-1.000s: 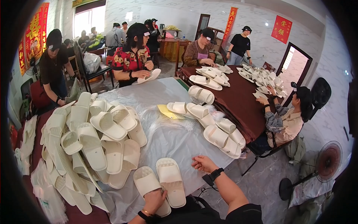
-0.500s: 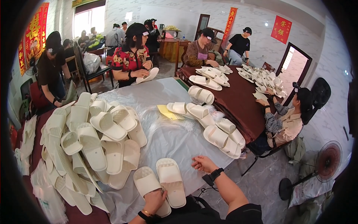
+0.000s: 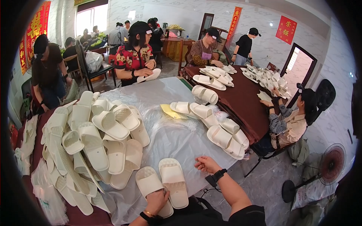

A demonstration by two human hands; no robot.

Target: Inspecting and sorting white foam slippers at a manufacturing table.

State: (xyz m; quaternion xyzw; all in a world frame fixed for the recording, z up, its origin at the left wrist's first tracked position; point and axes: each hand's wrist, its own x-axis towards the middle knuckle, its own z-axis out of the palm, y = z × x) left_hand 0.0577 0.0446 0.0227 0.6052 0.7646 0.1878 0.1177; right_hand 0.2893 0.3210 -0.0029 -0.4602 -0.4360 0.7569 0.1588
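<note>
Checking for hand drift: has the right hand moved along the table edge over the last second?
No. The right hand rests at the same spot on the table edge, just right of the slipper pair.

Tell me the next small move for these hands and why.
Probably bring the right hand across to the right slipper: the left hand already rests on the left slipper, the pair lies side by side at the table edge, and the right hand is empty.

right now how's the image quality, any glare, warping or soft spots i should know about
Head view: strong fisheye bending, the brown table edge curves and the corners go black; the window at upper left is blown out white; the clear plastic sheet shows mild sheen; the left hand on the near slipper and the right hand are sharp; far people are small and soft.
</note>
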